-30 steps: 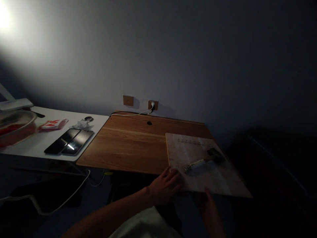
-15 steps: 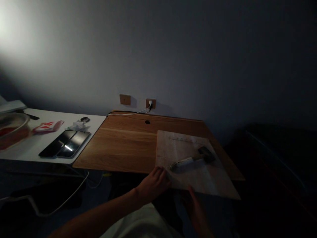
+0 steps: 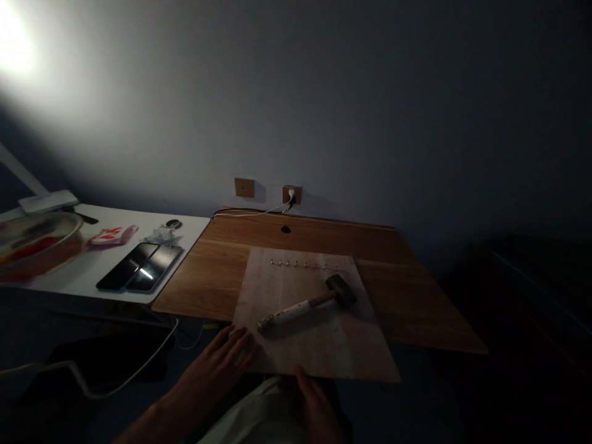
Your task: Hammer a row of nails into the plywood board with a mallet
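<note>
Head camera, and it's pretty dim in here. A pale, flat, square wooden board [image 3: 324, 345] is laid on a brown wood-grain table [image 3: 198, 277], with its near end stuck out past the table's near edge. A mallet with a dark blocky head and a white-and-brown handle [image 3: 303, 307] is rested across it, head to the far right, handle end to the near left. Along the far side of the board, a row of small shiny metal nails [image 3: 296, 264] can be seen.

The board's near left corner is covered by the left hand [image 3: 226, 351], fingers slightly bent over it; whether it's actually being squeezed can't be told. The near edge is touched by the right hand's thumb [image 3: 300, 371], but the other fingers are lost in shadow, so no telling if they're curled or straight.

Over on the left, two flat black glassy phones [image 3: 155, 266] are set side by side on a white table [image 3: 124, 219].
</note>
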